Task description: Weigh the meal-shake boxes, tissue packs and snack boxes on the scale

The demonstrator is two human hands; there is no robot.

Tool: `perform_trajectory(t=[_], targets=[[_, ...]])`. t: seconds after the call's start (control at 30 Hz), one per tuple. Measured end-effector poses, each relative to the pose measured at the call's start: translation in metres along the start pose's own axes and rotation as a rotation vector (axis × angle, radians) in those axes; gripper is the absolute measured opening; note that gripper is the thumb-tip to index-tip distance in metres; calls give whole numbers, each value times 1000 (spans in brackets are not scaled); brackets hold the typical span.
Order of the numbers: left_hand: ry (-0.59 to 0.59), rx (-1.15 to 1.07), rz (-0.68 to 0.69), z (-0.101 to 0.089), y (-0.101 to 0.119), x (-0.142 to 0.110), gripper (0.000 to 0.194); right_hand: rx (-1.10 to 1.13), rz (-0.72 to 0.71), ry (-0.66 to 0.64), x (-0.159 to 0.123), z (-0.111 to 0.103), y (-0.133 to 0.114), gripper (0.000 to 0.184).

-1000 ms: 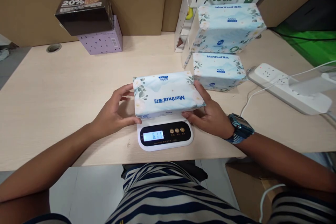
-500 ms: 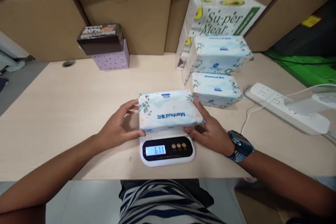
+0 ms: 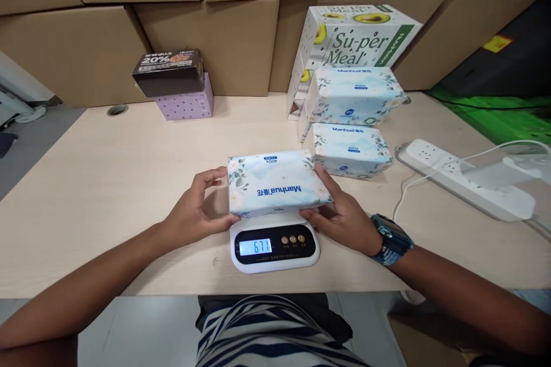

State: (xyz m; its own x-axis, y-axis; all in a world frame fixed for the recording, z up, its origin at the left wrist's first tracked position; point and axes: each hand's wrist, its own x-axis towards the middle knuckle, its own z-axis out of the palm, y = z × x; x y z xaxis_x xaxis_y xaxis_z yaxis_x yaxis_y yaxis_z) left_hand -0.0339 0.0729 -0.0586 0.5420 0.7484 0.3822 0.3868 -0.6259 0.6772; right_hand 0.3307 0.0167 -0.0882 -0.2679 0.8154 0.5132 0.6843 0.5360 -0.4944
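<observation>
A pack of tissues [image 3: 275, 180], white and pale blue with flowers and "Manhua" lettering upside down to me, rests over a white kitchen scale [image 3: 275, 266]. The scale's lit display reads about 6.77; its plate is mostly hidden under the pack. My left hand [image 3: 196, 206] is curved around the pack's left end, thumb at the near corner and fingertips at the far side, with a gap at the palm. At the right end, my right hand [image 3: 340, 212] holds the pack between thumb and fingers, a watch [image 3: 391, 238] on its wrist.
Two more tissue packs [image 3: 353, 149] are stacked beyond my right hand, before a "Su-per Meal" box [image 3: 361, 40]. A dark box [image 3: 167, 71] sits on a purple box [image 3: 185, 103] at back left. A power strip [image 3: 469, 178] with a white cable lies right. Cardboard boxes [image 3: 206, 46] line the back.
The view has shifted slightly, showing a bit more at the back. Both hands stay at the tissue pack's ends, and the scale reading looks the same.
</observation>
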Motion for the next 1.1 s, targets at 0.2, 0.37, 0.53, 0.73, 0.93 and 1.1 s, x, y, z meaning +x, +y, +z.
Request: perform_trajectory(t=[0.2, 0.37, 0.53, 0.73, 0.93, 1.1], targets=[[-15, -24, 33, -3, 2, 2, 87, 8, 19, -28, 0, -1, 0, 93], [4, -8, 51, -1, 1, 3, 86, 20, 2, -31, 1, -4, 0, 95], [-1, -3, 53, -1, 0, 3, 85, 24, 4, -33, 0, -4, 1, 96], [-8, -9, 60, -2, 0, 3, 84, 49, 10, -51, 0, -4, 2, 97], [-15, -19, 22, -1, 1, 3, 81, 44, 40, -59, 0, -6, 0, 98], [-24, -51, -12, -2, 2, 3, 78, 80, 85, -89, -1, -6, -1, 101]])
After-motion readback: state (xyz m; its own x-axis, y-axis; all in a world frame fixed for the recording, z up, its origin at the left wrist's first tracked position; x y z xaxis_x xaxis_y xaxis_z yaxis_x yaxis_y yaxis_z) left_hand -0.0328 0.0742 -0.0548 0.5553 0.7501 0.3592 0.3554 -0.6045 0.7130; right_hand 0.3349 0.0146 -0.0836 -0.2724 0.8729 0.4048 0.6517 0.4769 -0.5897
